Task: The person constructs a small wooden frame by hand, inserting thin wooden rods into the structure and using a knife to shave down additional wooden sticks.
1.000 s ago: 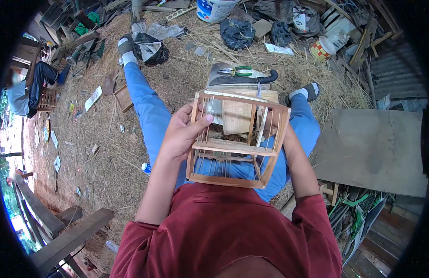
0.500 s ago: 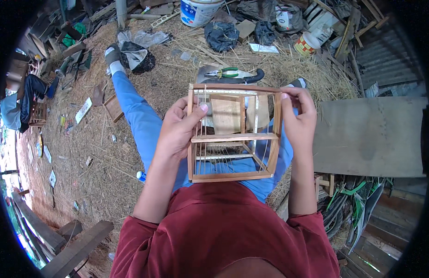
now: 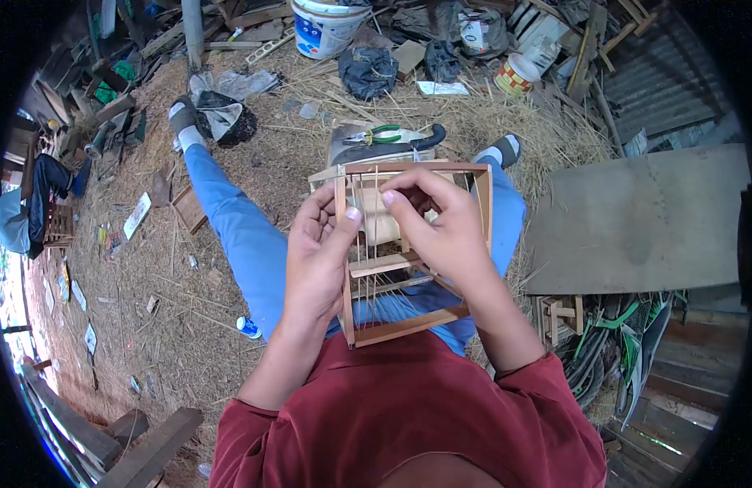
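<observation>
A small box-shaped wooden frame point(image 3: 408, 327), with thin upright sticks point(image 3: 375, 220) along its left part, is held over my lap. My left hand point(image 3: 315, 256) is closed round its left side bar, thumb on the front. Across the upper opening reaches my right hand point(image 3: 441, 232), its thumb and index finger pinched at one of the thin sticks. The fingers behind them are partly hidden. Beyond the frame, pliers with green handles point(image 3: 376, 135) lie beside a tool with a curved black handle point(image 3: 425, 141), on a flat board on the ground.
My legs are spread on straw-strewn ground. A white bucket point(image 3: 323, 32), black plastic bags point(image 3: 368, 71) and a small red-and-yellow tub point(image 3: 518, 75) stand ahead. At the right is a large grey-brown panel point(image 3: 636, 224). Another person point(image 3: 43, 195) is at far left.
My right hand has left the frame's upper right corner and moved left to the thin sticks. The frame has tilted slightly; my left hand keeps its hold.
</observation>
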The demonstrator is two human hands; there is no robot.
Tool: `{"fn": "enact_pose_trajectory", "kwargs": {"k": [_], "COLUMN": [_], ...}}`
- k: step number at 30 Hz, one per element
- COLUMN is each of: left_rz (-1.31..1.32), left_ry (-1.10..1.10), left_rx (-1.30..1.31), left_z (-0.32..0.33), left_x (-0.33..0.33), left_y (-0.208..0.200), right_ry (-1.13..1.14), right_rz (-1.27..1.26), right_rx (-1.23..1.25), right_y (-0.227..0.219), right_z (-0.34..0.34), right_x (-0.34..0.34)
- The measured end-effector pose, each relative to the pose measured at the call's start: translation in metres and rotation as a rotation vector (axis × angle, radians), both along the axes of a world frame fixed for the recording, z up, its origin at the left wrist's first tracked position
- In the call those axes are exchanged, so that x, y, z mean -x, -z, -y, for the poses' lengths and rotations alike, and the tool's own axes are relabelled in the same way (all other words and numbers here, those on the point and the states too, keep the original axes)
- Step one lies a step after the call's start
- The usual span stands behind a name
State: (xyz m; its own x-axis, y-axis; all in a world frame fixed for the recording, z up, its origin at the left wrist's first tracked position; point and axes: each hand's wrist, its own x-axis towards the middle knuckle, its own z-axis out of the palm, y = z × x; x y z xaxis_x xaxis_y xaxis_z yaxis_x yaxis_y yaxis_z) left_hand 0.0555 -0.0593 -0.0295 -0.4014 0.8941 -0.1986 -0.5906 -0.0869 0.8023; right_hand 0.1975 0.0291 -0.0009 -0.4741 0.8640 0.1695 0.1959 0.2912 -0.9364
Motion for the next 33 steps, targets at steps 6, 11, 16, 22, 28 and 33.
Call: {"fn": "enact_pose_trajectory", "kwargs": {"k": [6,11,16,22,28,33], "left_rz": [0.015,0.026,-0.055,-0.012,-0.057,-0.05], "left_ry": [0.008,0.042,-0.012,-0.036,-0.023,-0.022], "left_rx": [-0.048,-0.058,-0.029,-0.004,-0.017,-0.011], "left_z": [0.0,0.003,0.002,-0.001,-0.002,-0.001], "left_x": [-0.014,-0.015,-0.017,-0.019,-0.015,-0.015], "left_y": [0.001,0.004,0.008,0.001,0.007,0.007], "right_ry": [-0.042,-0.057,-0.09,-0.022,0.037,0.019], "right_rz": [-0.059,-0.224,-0.276,-0.236,-0.237,-0.215], "right_rx": [0.301,0.643,0.79,0.765,0.751,0.765], "right_y": [0.004,-0.001,0.01,0.006,0.011,0.011], "right_z": [-0.003,-0.003,-0.005,-0.003,-0.004,-0.004], "right_x": [-0.006,-0.016,-0.023,-0.019,-0.016,-0.018]}}
